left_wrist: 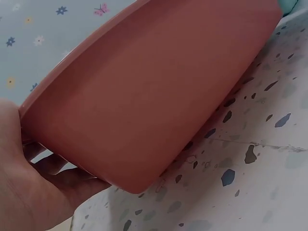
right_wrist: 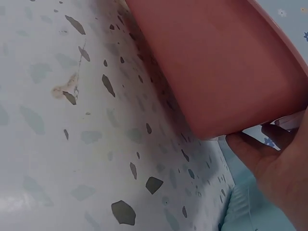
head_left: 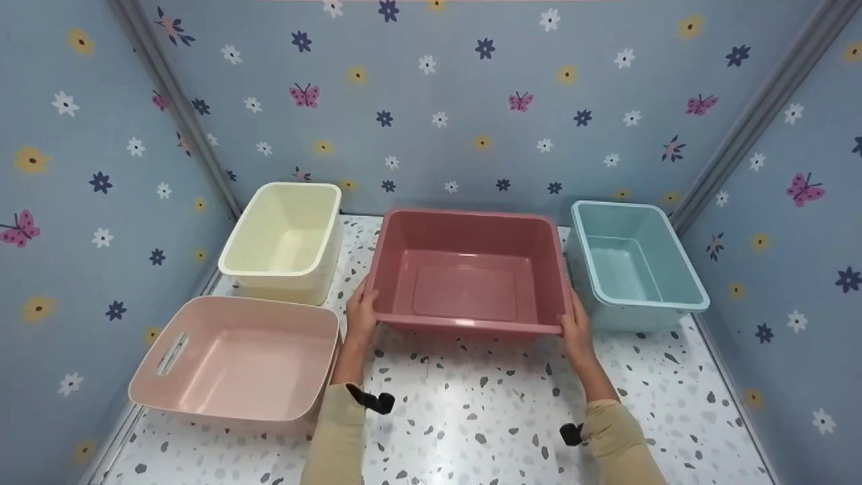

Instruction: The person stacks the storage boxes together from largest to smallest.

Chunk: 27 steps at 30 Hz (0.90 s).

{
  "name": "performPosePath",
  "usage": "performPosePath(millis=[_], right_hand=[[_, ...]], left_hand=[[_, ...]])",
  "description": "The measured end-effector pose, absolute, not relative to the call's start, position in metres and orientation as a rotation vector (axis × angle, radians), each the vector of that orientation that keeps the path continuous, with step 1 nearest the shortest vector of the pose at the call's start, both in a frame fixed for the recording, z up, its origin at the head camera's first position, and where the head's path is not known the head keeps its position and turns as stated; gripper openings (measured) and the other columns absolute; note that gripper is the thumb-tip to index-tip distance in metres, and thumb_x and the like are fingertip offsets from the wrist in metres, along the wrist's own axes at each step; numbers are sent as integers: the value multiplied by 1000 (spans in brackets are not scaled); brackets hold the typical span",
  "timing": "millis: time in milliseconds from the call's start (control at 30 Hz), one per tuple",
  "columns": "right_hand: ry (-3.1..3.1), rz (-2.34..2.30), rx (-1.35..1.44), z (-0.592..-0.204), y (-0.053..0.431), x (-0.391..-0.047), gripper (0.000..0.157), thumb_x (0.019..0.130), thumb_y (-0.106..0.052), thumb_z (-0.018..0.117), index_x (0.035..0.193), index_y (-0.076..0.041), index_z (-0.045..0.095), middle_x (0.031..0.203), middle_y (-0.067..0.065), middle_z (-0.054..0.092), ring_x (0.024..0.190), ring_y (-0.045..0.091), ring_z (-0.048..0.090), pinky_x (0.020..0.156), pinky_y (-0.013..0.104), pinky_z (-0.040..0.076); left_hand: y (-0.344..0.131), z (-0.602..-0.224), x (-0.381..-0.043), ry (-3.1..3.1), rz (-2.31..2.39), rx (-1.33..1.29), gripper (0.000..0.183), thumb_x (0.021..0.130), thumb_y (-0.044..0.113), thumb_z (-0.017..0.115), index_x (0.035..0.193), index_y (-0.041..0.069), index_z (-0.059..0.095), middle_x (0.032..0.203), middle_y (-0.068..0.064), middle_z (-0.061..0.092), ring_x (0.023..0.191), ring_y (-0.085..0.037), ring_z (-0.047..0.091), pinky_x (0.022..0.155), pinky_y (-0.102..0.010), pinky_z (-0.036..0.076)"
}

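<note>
A dark pink rectangular plastic basin (head_left: 465, 289) sits at the middle of the speckled surface, its hollow facing up and nothing inside. My left hand (head_left: 361, 316) grips its left end near the front corner, thumb at the rim and fingers against the outer wall. At the opposite end my right hand (head_left: 576, 330) holds the right front corner the same way. In the left wrist view the basin's outer side (left_wrist: 144, 96) slants across, with fingers partly hidden behind it. The right wrist view shows fingertips (right_wrist: 240, 144) against the basin's lower end wall.
Left of the basin stands a cream bin (head_left: 306, 283), with a light pink tub (head_left: 236, 364) with a handle slot in front of it. A light blue bin (head_left: 640, 310) is close on the right. Flowered walls (head_left: 458, 162) enclose the back and both sides.
</note>
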State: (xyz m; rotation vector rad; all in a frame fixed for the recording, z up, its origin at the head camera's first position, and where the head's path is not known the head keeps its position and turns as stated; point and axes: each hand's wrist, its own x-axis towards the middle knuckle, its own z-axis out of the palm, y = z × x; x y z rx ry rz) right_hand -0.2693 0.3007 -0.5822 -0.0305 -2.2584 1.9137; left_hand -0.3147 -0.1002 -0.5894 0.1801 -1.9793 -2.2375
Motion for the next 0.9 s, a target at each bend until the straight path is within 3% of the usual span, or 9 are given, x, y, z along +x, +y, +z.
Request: performPosePath(millis=[133, 200, 400, 800, 900], right_hand=[[-2229, 1925, 50, -571, 300, -250, 64, 92, 5, 34, 155, -5, 21, 151, 22, 32, 121, 41, 45, 90, 46, 45], [-2225, 1906, 72, -564, 299, -240, 64, 92, 6, 34, 154, -2, 21, 151, 24, 32, 123, 44, 44, 92, 47, 45], [-2230, 1826, 70, -556, 296, -222, 62, 92, 7, 36, 152, 1, 22, 149, 26, 34, 113, 45, 47, 77, 28, 48], [-2233, 1944, -24, -564, 297, -226, 63, 93, 4, 32, 154, -3, 19, 152, 24, 30, 110, 42, 45, 73, 24, 44], [-2238, 1942, -48, -570, 298, -227, 63, 93, 4, 32, 154, -2, 19, 148, 26, 33, 100, 37, 48, 70, 25, 44]], left_hand=[[-99, -586, -303, -2005, -2233, 180, 48, 101, 11, 41, 149, 4, 38, 150, -15, 39, 133, -31, 41, 107, -44, 34], [-98, -586, -299, -2020, -2233, 164, 48, 101, 11, 41, 149, 4, 36, 150, -17, 38, 133, -33, 40, 108, -45, 33], [-95, -584, -292, -2054, -2185, 141, 49, 101, 11, 43, 149, 4, 38, 149, -16, 40, 134, -32, 40, 109, -44, 31], [-91, -596, -290, -2053, -2155, 184, 49, 100, 11, 45, 147, 2, 39, 149, -17, 40, 136, -31, 37, 110, -43, 30], [-91, -595, -287, -2065, -2164, 185, 49, 100, 9, 45, 147, -1, 38, 149, -20, 38, 136, -34, 36, 110, -44, 29]])
